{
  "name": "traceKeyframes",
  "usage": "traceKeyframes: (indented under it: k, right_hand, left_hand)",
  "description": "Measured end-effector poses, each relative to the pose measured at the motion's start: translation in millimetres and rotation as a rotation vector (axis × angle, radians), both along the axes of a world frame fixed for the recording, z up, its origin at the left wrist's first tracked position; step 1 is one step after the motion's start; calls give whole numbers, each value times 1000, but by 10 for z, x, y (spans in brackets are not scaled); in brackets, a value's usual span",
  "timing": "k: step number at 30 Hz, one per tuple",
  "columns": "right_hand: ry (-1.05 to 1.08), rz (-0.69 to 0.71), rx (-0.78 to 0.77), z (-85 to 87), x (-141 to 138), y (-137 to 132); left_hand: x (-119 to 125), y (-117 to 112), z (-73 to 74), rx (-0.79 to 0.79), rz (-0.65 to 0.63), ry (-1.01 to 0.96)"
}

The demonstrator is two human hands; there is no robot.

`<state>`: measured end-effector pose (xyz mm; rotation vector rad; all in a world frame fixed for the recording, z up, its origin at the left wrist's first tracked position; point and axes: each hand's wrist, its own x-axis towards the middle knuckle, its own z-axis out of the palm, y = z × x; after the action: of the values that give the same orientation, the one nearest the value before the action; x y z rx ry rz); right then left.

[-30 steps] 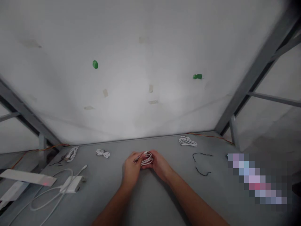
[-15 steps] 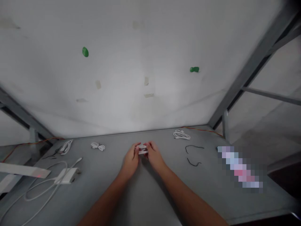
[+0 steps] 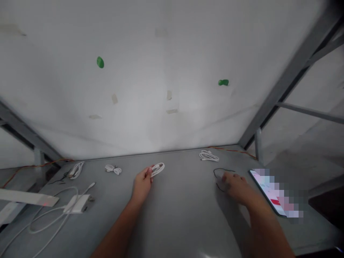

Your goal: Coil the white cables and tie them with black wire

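Note:
My left hand [image 3: 143, 182] is closed around one end of a coiled white cable [image 3: 158, 169], whose loops stick out to the right above the grey table. Over to the right, my right hand [image 3: 236, 186] hangs over two short black ties. One black tie [image 3: 224, 168] curves behind the fingers, and the other black tie [image 3: 219, 187] is partly covered by them. Its fingers point down and are slightly blurred; whether they grip a tie is hidden.
Another coiled white cable [image 3: 209, 156] lies at the back right. At the left are a tied white cable [image 3: 113, 169], a further coil [image 3: 77, 170] and a white adapter [image 3: 77, 204] with a loose cord. A phone [image 3: 268, 193] lies at the right. A white wall [image 3: 134, 122] rises behind.
My right hand has let go of the coiled cable and moved right to the black ties. My left hand keeps the coil, now turned with its loops to the right.

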<state>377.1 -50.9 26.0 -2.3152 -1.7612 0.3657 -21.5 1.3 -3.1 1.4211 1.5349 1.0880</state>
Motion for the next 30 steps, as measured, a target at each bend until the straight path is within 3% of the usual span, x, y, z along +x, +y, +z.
traceKeyframes:
  k: [4, 7, 10, 13, 18, 21, 24, 30]
  right_hand:
    - [139, 107, -139, -95, -15, -109]
    - [149, 159, -58, -121, -378, -107]
    - [281, 307, 87, -113, -920, 21]
    - [651, 373, 186, -85, -1522, 308]
    - [1372, 394, 144, -140, -2258, 749]
    - [1559, 386, 145, -252, -2387, 788]
    - [1670, 328, 104, -337, -2337, 739]
    - [1810, 140, 65, -326, -2214, 721]
  left_hand:
    - [-26, 33, -61, -35, 20, -59]
    - [-27, 41, -92, -29, 35, -42]
    - [-11, 68, -105, -12, 45, -57]
    - [31, 131, -105, 3, 20, -74]
    - [152, 231, -79, 81, 26, 24]
    - [240, 225, -85, 168, 80, 95]
    - [293, 195, -115, 254, 95, 170]
    - [299, 173, -136, 306, 114, 119]
